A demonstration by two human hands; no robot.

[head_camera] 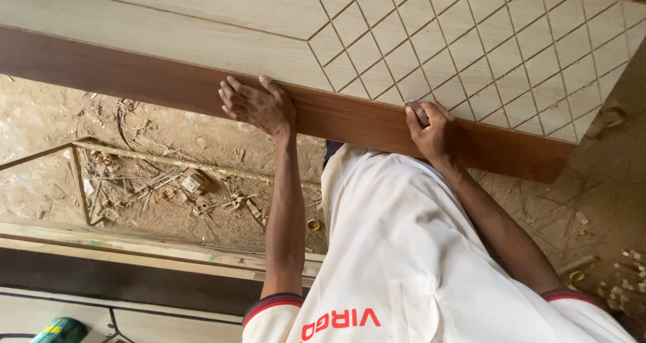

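While the left hand (pixel 259 106) is lying spread flat on the brown edge band (pixel 168 80) of the door panel (pixel 202 20), the right hand (pixel 431 131), at three o'clock from it, is pinching a small block (pixel 417 111), best rubbed with even pressure.

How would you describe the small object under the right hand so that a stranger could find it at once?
Start at the large pale panel with the diamond grid, then follow its brown wooden edge to the right hand. Under those fingertips sits a small greyish block, pressed where brown edge meets pale face. It is the only loose item on the panel; the left hand holds nothing.
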